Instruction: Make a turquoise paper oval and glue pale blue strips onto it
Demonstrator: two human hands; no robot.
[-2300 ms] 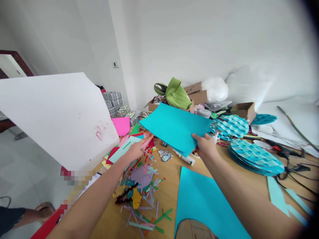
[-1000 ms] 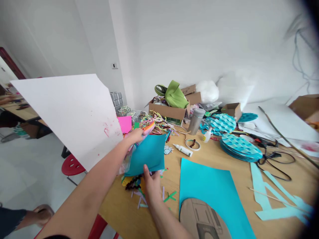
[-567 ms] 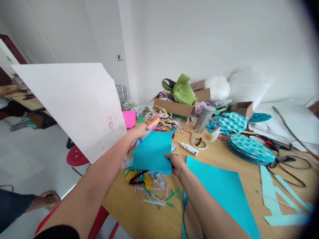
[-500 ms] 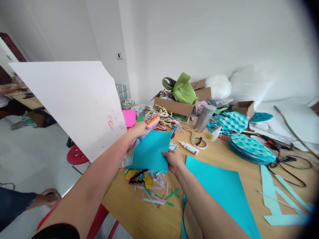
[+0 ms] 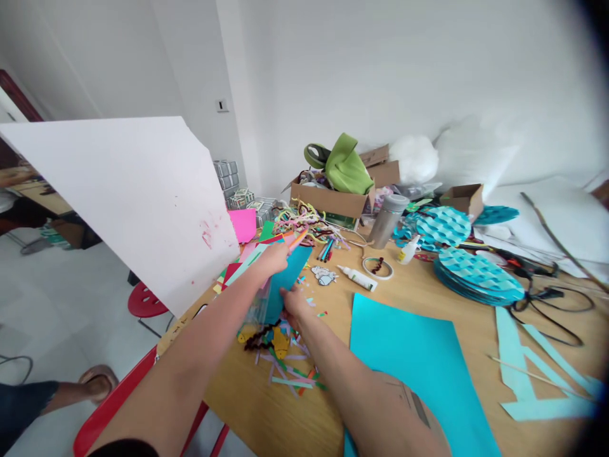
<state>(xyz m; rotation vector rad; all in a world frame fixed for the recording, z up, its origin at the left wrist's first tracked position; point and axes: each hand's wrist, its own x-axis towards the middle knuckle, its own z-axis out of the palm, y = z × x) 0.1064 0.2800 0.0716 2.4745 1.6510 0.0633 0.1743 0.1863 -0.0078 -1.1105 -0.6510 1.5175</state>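
Note:
My left hand point(image 5: 275, 260) is closed on a bundle of coloured paper point(image 5: 297, 240), whose orange edge sticks out past the fingers. Pink, red and pale green sheets show beside that wrist. My right hand point(image 5: 295, 303) grips the lower right edge of blue paper point(image 5: 281, 289), which stands tilted between both hands. A clear plastic sleeve point(image 5: 257, 311) lies against the blue paper, partly hidden by my left forearm. Below are yellow fish-shaped cutouts point(image 5: 280, 343) and scattered paper strips point(image 5: 292, 383). Under my right forearm a large blue sheet point(image 5: 404, 336) lies flat on the table.
A large white board point(image 5: 124, 197) stands at the left. Glue bottle point(image 5: 356, 278), tape roll point(image 5: 378, 268), markers point(image 5: 326, 250) and grey flask point(image 5: 387, 221) lie or stand beyond my hands. Woven blue discs point(image 5: 478, 276) and a black cable point(image 5: 547, 317) are at the right.
My right hand has moved left with the blue paper, which now looks narrower and more turned. Markers and a white cutout behind it have come into view, as have coloured sheets beside my left wrist.

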